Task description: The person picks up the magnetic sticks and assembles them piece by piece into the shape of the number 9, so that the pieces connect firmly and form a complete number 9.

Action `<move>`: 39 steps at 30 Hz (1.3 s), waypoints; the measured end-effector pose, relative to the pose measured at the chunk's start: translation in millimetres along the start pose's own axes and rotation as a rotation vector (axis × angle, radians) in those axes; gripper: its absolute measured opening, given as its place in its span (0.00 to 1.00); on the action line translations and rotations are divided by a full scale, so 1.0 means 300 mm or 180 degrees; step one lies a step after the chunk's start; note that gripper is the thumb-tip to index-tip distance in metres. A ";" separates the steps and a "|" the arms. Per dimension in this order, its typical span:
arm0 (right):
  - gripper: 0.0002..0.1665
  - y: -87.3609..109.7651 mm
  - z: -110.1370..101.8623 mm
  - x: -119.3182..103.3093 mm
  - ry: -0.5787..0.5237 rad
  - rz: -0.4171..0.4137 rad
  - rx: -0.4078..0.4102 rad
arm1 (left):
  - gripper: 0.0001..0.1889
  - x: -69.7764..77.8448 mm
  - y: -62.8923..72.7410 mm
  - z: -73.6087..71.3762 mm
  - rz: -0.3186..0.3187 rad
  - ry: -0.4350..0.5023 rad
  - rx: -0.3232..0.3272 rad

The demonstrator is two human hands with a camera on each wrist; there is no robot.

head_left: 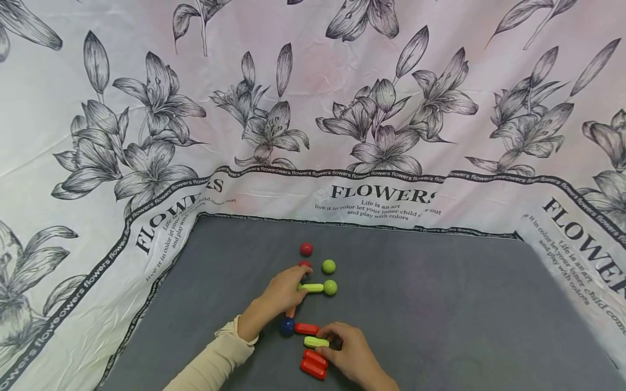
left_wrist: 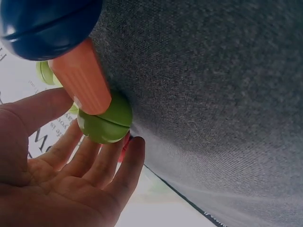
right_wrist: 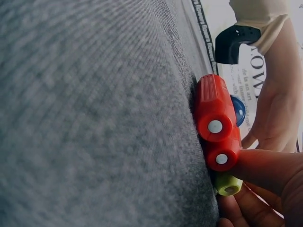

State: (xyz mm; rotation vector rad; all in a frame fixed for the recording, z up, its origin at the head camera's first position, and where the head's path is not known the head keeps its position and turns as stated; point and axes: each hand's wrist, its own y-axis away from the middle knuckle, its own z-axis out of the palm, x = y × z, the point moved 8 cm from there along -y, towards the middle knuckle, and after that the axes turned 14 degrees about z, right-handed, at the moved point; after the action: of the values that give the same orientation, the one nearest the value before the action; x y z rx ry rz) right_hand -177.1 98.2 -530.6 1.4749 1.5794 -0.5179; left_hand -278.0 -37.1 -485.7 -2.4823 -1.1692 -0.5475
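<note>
In the head view, my left hand (head_left: 282, 290) curls around a green ball (left_wrist: 106, 120), thumb on one side and fingers on the other. An orange magnetic stick (left_wrist: 83, 78) joins that ball to a dark blue ball (head_left: 287, 326); a yellow-green stick (head_left: 313, 288) runs from it to another green ball (head_left: 330, 287). My right hand (head_left: 353, 350) pinches a loose yellow-green stick (head_left: 316, 342) between thumb and fingers. One red stick (head_left: 306, 328) sits against the blue ball, close to the right fingertips. Two red sticks (head_left: 313, 369) lie side by side near the right thumb.
Beyond the left hand are a red ball (head_left: 306, 248), a second red ball (head_left: 305, 263) partly hidden by the fingers, and a loose green ball (head_left: 329, 266). The grey tabletop (head_left: 430, 304) meets a flower-printed curtain (head_left: 274, 195) at its back and sides.
</note>
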 end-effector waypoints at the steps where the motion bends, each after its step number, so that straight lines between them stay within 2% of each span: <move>1: 0.12 0.001 0.000 -0.001 -0.0009 0.0003 -0.0008 | 0.22 0.001 0.000 0.002 0.0007 0.0009 -0.0008; 10: 0.12 0.009 -0.006 -0.006 -0.0058 0.0016 -0.0009 | 0.15 0.015 0.005 0.012 0.0090 -0.0119 -0.0094; 16: 0.12 0.014 -0.016 -0.009 -0.0049 0.0040 0.0055 | 0.12 0.011 0.004 0.013 0.0065 -0.0177 -0.0099; 19: 0.12 0.021 -0.031 -0.017 -0.0081 -0.0006 0.0244 | 0.12 0.010 0.004 0.013 0.0063 -0.0174 -0.0096; 26: 0.12 0.038 -0.076 -0.038 -0.0111 -0.0129 0.0859 | 0.12 0.006 0.005 0.019 0.0067 -0.0187 -0.0067; 34: 0.13 0.030 -0.100 -0.047 -0.0105 -0.0073 0.1096 | 0.12 0.004 0.009 0.023 0.0092 -0.0249 -0.0049; 39: 0.12 0.021 -0.124 -0.043 -0.0216 -0.0061 0.1316 | 0.12 0.000 0.014 0.026 0.0062 -0.0195 -0.0076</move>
State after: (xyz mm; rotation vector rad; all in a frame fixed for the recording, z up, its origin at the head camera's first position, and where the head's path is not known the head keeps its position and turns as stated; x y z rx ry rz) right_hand -184.4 121.6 -499.2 1.7244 1.4921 -0.9390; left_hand -273.2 -36.0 -493.1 -2.5447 -1.1665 -0.4860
